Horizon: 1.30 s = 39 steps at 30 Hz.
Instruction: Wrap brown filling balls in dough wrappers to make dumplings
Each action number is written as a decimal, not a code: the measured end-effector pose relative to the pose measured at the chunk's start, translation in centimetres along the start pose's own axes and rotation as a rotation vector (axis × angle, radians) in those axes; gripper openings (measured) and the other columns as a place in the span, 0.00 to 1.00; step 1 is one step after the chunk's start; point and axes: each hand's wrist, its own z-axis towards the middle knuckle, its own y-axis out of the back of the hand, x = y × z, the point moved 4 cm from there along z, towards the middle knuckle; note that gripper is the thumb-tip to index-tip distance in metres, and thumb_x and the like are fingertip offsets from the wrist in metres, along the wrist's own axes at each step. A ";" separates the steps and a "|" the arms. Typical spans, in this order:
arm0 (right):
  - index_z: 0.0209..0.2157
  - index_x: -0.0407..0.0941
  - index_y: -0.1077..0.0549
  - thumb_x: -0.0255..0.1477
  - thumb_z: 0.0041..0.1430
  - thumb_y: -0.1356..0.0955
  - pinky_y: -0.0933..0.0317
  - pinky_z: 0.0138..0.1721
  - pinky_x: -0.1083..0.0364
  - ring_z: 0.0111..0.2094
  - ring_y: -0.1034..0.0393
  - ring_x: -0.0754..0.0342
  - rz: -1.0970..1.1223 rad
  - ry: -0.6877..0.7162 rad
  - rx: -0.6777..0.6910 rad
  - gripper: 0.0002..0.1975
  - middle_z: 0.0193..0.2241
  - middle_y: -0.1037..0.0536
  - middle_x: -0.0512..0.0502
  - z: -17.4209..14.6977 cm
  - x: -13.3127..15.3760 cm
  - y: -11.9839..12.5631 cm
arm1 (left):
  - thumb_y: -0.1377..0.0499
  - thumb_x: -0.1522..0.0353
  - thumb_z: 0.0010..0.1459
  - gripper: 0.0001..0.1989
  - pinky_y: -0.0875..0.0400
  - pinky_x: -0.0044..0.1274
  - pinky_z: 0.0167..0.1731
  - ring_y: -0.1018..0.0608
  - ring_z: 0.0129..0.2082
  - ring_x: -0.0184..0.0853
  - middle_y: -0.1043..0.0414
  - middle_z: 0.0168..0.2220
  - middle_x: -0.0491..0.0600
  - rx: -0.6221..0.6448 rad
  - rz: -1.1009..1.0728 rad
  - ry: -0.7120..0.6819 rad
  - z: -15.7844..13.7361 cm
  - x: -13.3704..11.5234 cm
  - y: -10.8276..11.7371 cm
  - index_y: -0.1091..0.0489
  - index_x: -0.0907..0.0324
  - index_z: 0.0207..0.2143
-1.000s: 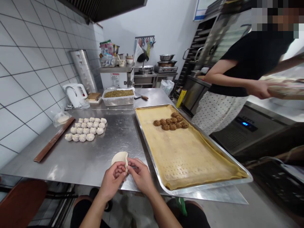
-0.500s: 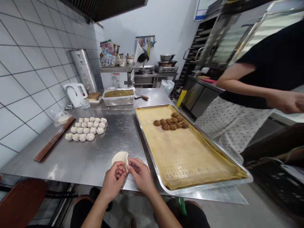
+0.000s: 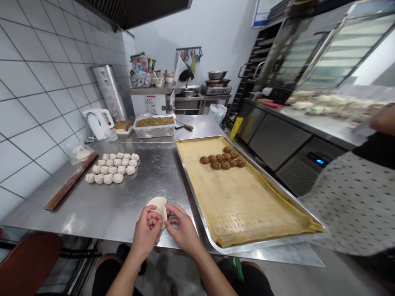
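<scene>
Near the table's front edge, a pale dough wrapper (image 3: 159, 203) is pinched between my two hands. My left hand (image 3: 148, 228) grips it from the left with curled fingers. My right hand (image 3: 181, 228) has thumb and fingertips closed on its right edge. Whether anything lies inside the folded dough is hidden by my fingers. To the left, several white dough balls (image 3: 112, 167) sit in rows on the steel table (image 3: 148, 172). At the right, a metal tray (image 3: 197, 218) lined with yellowish paper (image 3: 243, 201) bears several brown filling balls (image 3: 224, 158).
A wooden stick (image 3: 70, 181) lies at the left beside a plastic bag (image 3: 80, 153). Behind stand a white kettle (image 3: 98, 122), a tub of greenish-brown filling (image 3: 154, 126) and a wooden-handled blade (image 3: 187, 127). A person in a dotted apron (image 3: 354, 205) stands at the right edge.
My fingers have shifted slightly along the wrapper, which looks more folded at its right edge. The other person has moved right, mostly out of view, uncovering the counter behind.
</scene>
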 end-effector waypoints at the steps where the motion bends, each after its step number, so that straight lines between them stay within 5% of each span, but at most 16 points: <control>1: 0.60 0.52 0.27 0.24 0.60 0.30 0.25 0.42 0.54 0.45 0.26 0.52 -0.001 0.002 -0.003 0.27 0.46 0.27 0.43 0.0 -0.1 0.0 | 0.37 0.59 0.60 0.23 0.37 0.16 0.17 0.30 0.21 0.25 0.28 0.34 0.43 -0.019 0.004 -0.004 0.0 0.1 0.0 0.40 0.55 0.54; 5: 0.59 0.49 0.27 0.24 0.60 0.30 0.26 0.44 0.52 0.42 0.26 0.53 0.008 0.001 -0.040 0.25 0.44 0.25 0.44 0.1 -0.7 0.1 | 0.39 0.57 0.62 0.22 0.35 0.17 0.18 0.29 0.22 0.26 0.28 0.34 0.44 -0.074 0.062 -0.025 -0.1 0.1 0.2 0.38 0.55 0.54; 13: 0.58 0.49 0.26 0.28 0.61 0.30 0.27 0.45 0.51 0.41 0.25 0.53 0.063 -0.009 -0.065 0.23 0.43 0.25 0.43 0.1 -1.7 0.3 | 0.39 0.58 0.63 0.15 0.27 0.25 0.39 0.23 0.36 0.34 0.25 0.38 0.49 -0.010 0.301 -0.114 0.0 -0.7 0.5 0.24 0.55 0.47; 18: 0.59 0.51 0.27 0.25 0.60 0.31 0.28 0.43 0.54 0.39 0.26 0.57 0.092 -0.004 -0.094 0.25 0.57 0.32 0.41 0.1 -1.9 0.5 | 0.46 0.58 0.68 0.15 0.30 0.31 0.50 0.24 0.48 0.39 0.26 0.47 0.52 -0.078 0.412 -0.179 0.3 -2.0 0.8 0.24 0.55 0.45; 22: 0.63 0.51 0.34 0.26 0.59 0.30 0.28 0.44 0.54 0.38 0.26 0.57 0.104 -0.012 -0.098 0.30 0.55 0.28 0.40 0.0 -2.1 0.5 | 0.42 0.59 0.65 0.16 0.30 0.30 0.51 0.23 0.49 0.39 0.25 0.50 0.51 0.000 0.447 -0.195 0.7 -2.6 -0.1 0.26 0.52 0.52; 28: 0.65 0.51 0.36 0.24 0.57 0.31 0.27 0.43 0.54 0.39 0.26 0.57 0.069 0.000 -0.135 0.33 0.62 0.33 0.39 -0.1 -1.9 0.8 | 0.47 0.57 0.68 0.17 0.30 0.31 0.46 0.22 0.42 0.41 0.23 0.41 0.52 -0.092 0.488 -0.178 1.4 -2.9 0.5 0.23 0.56 0.40; 39: 0.61 0.42 0.34 0.34 0.62 0.30 0.26 0.42 0.47 0.39 0.22 0.47 -0.129 -0.106 -0.315 0.28 0.48 0.20 0.35 0.0 -2.0 0.0 | 0.48 0.59 0.67 0.17 0.30 0.34 0.54 0.21 0.49 0.43 0.21 0.49 0.54 -0.112 0.484 -0.151 1.2 -2.3 0.0 0.24 0.56 0.47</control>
